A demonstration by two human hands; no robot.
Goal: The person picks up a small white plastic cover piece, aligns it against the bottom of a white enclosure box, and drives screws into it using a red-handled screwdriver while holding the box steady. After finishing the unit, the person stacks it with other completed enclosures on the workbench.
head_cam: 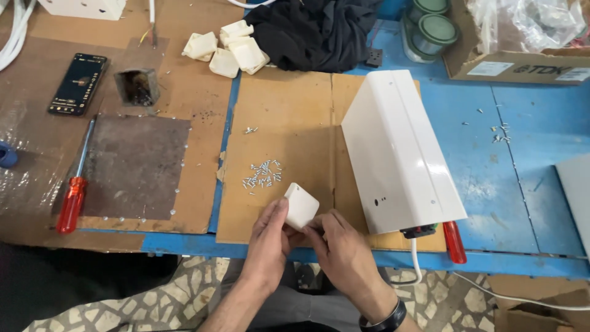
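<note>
White plastic cap (301, 205) sat at 6 o'clock over the table (528, 141) edge, both hands, left (270, 237) and right (341, 246), pinching its lower edges; looked light, rigid, smooth, best gripped by rims.

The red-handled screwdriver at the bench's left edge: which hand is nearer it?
Left. The left hand lies between the red-handled screwdriver and the right hand; both hold a white square part.

A dark phone screen (78, 83) lies far left on the tabletop (528, 154). A brown cardboard box (522, 61) with white labels (490, 68) stands far right, holding clear plastic bags (528, 21).
</note>
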